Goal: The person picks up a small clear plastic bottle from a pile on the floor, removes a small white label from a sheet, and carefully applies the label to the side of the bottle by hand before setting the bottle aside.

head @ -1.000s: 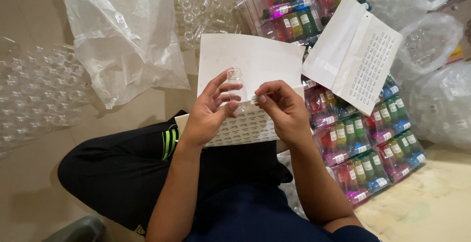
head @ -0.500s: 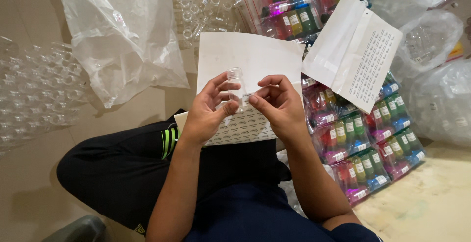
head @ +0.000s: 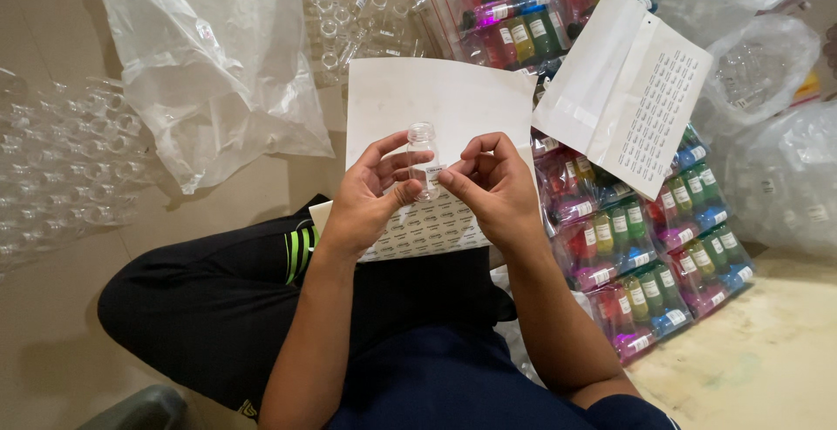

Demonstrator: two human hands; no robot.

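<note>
From the head camera, I am holding the small clear bottle (head: 423, 161) a little more upright than half a second ago, and my two hands are sitting slightly lower over the sheet in my lap; a second ago my right fingers were lying flatter against the glass, now they are pinching in closer.

My left hand (head: 370, 196) is gripping the bottle from nine o'clock, thumb and fingers curled closed around its lower body. My right hand (head: 490, 184) is coming in from three o'clock, its fingertips (head: 453, 175) closed on a small white label (head: 432, 171) and pressing it onto the bottle's side.

The bottle is looking empty and see-through, with a ringed open neck pointing toward twelve o'clock. It is hovering over the white label sheet (head: 436, 103) that is resting on my dark trousers.

At three to five o'clock, bags of coloured bottles (head: 645, 247) are lying in rows. A folded white sheet (head: 628, 90) is lying at one o'clock, a clear plastic bag (head: 209, 64) at ten o'clock, and loose clear bottles (head: 70, 168) at nine o'clock.
</note>
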